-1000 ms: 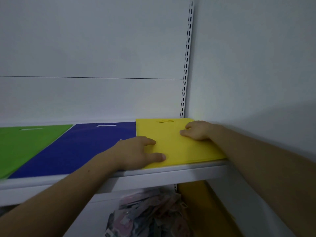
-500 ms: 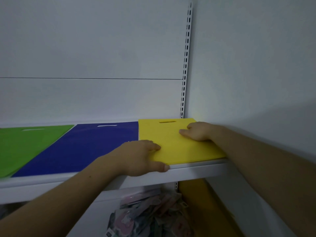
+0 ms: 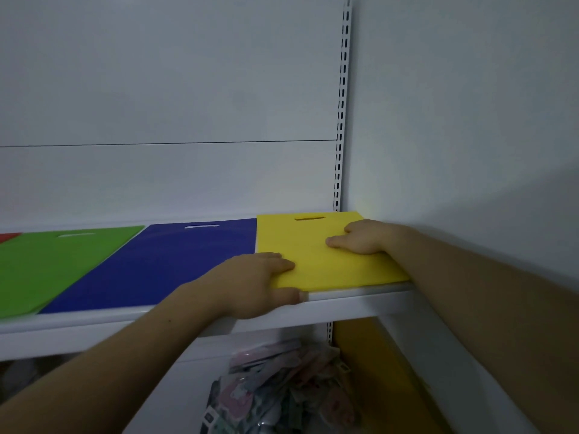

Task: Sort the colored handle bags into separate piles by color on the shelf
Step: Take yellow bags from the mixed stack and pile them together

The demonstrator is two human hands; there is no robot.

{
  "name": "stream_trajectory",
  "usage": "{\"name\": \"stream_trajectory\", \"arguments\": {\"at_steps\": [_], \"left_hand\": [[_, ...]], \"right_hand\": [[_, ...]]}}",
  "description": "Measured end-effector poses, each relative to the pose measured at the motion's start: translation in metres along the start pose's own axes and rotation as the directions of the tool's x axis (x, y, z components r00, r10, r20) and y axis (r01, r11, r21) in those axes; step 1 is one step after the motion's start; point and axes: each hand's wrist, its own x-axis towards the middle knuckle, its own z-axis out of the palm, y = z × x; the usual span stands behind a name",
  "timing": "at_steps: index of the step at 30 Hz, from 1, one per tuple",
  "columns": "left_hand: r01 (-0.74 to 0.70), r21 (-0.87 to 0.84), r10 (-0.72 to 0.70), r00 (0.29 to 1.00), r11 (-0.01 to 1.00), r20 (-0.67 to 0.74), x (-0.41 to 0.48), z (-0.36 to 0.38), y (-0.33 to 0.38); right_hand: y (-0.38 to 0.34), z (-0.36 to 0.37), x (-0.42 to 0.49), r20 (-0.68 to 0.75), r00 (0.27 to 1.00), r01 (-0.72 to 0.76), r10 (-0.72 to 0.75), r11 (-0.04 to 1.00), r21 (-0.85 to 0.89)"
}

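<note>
A yellow pile of handle bags [image 3: 316,255] lies flat at the right end of the white shelf [image 3: 360,303], its handle slot toward the back wall. My left hand [image 3: 257,283] lies on the pile's near-left corner, fingers on top and thumb along the front edge. My right hand [image 3: 360,239] rests on the pile's right side with its fingers pressing down. Left of the yellow pile lie a blue pile [image 3: 163,264], then a green pile [image 3: 53,264]. A sliver of red bag [image 3: 7,237] shows at the far left edge.
The side wall [image 3: 470,136] stands right beside the yellow pile, with a slotted upright [image 3: 343,104] in the corner. Under the shelf sit a clear packet of small pink and pale items [image 3: 282,389] and a dark yellow panel [image 3: 369,371].
My left thumb has slid off the top of the yellow pile to its front edge. The pile has shifted back toward the wall, squarer with the shelf. My right hand has stayed on it.
</note>
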Motion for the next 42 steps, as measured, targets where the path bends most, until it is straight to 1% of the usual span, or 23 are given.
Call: {"name": "stream_trajectory", "arguments": {"at_steps": [6, 9, 12, 16, 20, 24, 29, 33, 36, 42], "left_hand": [[0.032, -0.026, -0.032, 0.999, 0.999, 0.012, 0.000, 0.000, 0.002], [0.067, -0.146, -0.069, 0.998, 0.987, -0.012, -0.002, -0.004, 0.000], [0.124, -0.248, -0.145, 0.987, 0.961, -0.066, -0.006, -0.008, -0.008], [0.188, -0.283, -0.225, 0.969, 0.941, -0.102, -0.020, -0.014, -0.024], [0.243, -0.311, -0.305, 0.937, 0.919, -0.170, -0.049, -0.023, -0.052], [0.294, -0.329, -0.372, 0.906, 0.897, -0.204, -0.092, -0.033, -0.090], [0.351, -0.286, -0.425, 0.866, 0.892, -0.263, -0.163, -0.048, -0.144], [0.408, -0.221, -0.463, 0.810, 0.886, -0.359, -0.237, -0.066, -0.199], [0.461, -0.226, -0.513, 0.756, 0.858, -0.407, -0.293, -0.073, -0.240], [0.588, -0.257, -0.638, 0.660, 0.767, -0.397, -0.392, -0.082, -0.309]], "right_hand": [[0.000, -0.002, 0.002, 0.001, 1.000, -0.016, 0.016, 1.000, 0.000], [-0.003, -0.006, 0.004, -0.044, 0.999, -0.010, 0.009, 1.000, -0.001], [-0.017, -0.012, 0.002, -0.096, 0.994, 0.049, -0.048, 0.999, -0.001], [-0.044, -0.011, -0.005, -0.121, 0.985, 0.124, -0.123, 0.992, 0.002], [-0.086, -0.011, -0.016, -0.130, 0.974, 0.191, -0.187, 0.981, 0.018], [-0.151, -0.014, -0.031, -0.176, 0.945, 0.287, -0.275, 0.957, 0.047], [-0.249, -0.006, -0.050, -0.166, 0.904, 0.408, -0.393, 0.911, 0.061], [-0.346, 0.006, -0.069, -0.185, 0.845, 0.515, -0.501, 0.856, 0.033], [-0.414, 0.017, -0.085, -0.190, 0.804, 0.578, -0.563, 0.816, 0.028], [-0.538, 0.034, -0.117, -0.202, 0.718, 0.686, -0.666, 0.726, 0.043]]}}
